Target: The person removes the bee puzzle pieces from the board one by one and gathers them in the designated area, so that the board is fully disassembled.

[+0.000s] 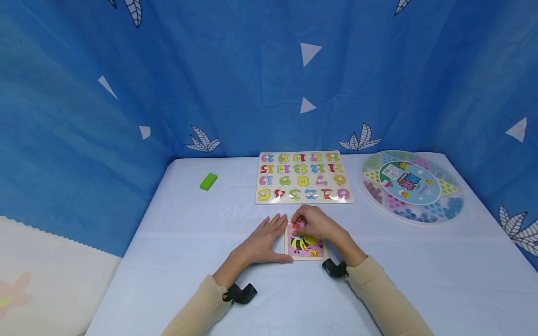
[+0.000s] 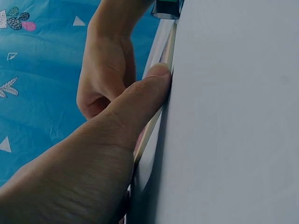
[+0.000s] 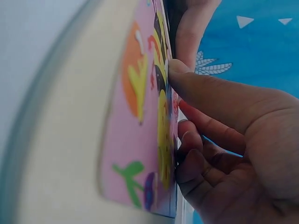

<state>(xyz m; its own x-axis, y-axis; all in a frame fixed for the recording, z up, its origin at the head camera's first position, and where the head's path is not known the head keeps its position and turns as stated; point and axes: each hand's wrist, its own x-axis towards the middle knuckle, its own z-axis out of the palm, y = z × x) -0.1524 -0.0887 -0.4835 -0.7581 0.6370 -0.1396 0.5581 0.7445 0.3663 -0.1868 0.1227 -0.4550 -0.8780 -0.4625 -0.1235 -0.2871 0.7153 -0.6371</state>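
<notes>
On the white table lies a small bee jigsaw puzzle with a pale wooden frame and a pink picture. My left hand lies at its left side, fingers extended, thumb resting on the near edge; the thumb also shows on that edge in the left wrist view. Over the puzzle's upper left, my right hand has its fingers curled, with thumb and index on either side of a puzzle piece bearing a red swirl. The right wrist view shows that thumb touching the picture. The hand hides part of the puzzle.
Behind the puzzle lies a number board with colourful numerals. A round clear-lidded bead box stands at the back right. Toward the back left is a green block. A blue curtain hangs along the table's far edge.
</notes>
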